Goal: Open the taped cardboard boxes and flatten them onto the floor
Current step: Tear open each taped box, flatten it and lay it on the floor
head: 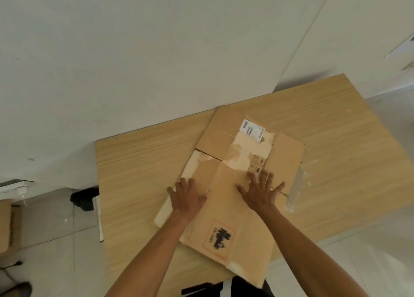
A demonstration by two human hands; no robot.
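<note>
Cardboard box point(237, 184), already collapsed flat, lies on a light wooden table point(134, 169) that stands against a white wall point(134, 50). Its long axis runs from the near edge of the table, where one corner overhangs toward the person, up and slightly left to the far edge by the wall, so the sheet sits at a slant across the tabletop. A white shipping label point(252, 130) with barcodes is at the far end, and below it the brown surface is torn to a pale layer. A printed red-bordered square mark point(218, 237) with black smudged print sits at the near end. A flap on the left side shows pale torn paper along its edge.

Both hands press flat on the sheet, palms down and fingers spread, closed around nothing. The left hand point(187, 195) rests over the left flap near its torn edge. The right hand point(261, 190) lies on the middle panel, its fingertips just short of the small printed handling symbols. The two hands are near each other but apart.

A strip of clear tape point(295, 191) lies on the table just beside the right edge of the cardboard. To the left of the table, a dark object point(84, 198) sits on the pale floor point(44, 263), too blurred to tell what it is.
</note>
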